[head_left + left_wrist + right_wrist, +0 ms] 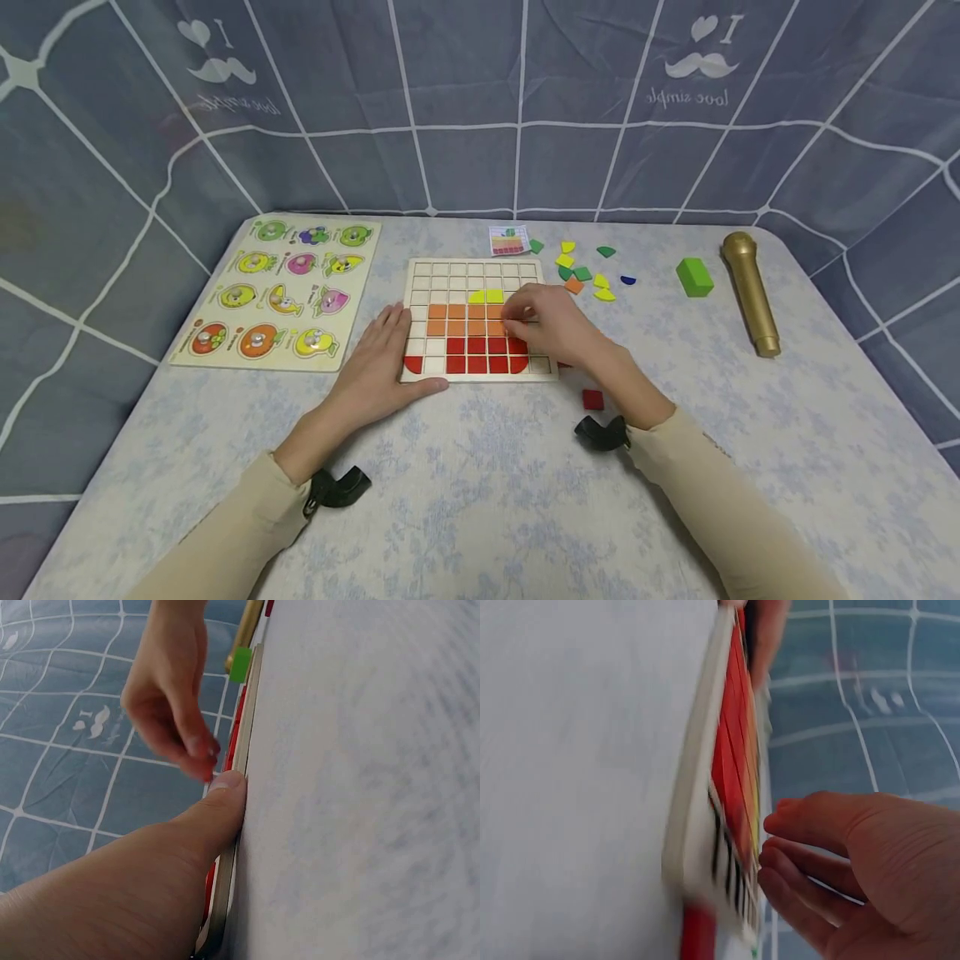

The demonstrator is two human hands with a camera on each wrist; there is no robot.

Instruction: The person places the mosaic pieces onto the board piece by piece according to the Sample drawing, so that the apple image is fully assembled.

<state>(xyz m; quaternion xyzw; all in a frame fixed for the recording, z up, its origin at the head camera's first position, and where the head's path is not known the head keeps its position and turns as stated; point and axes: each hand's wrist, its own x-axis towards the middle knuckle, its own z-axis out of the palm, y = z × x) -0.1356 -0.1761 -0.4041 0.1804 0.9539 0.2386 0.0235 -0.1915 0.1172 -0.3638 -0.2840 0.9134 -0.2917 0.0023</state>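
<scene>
Left hand (372, 362): fingers straight along board's left edge, thumb at near edge; grasping nothing.
Right hand (553, 325): fingertips nearly closed, pinching red tile (214, 745) over board's right half.
Board (435, 365): mid-table, right of fruit board (232, 362).

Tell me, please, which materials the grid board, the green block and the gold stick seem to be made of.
Grid board: probably matte wood, given its pale cream rim.
Green block: perhaps painted wood or plastic; its faces are evenly coloured.
Gold stick: metallic sheen with soft highlights; metal or coated plastic, unclear.
</scene>
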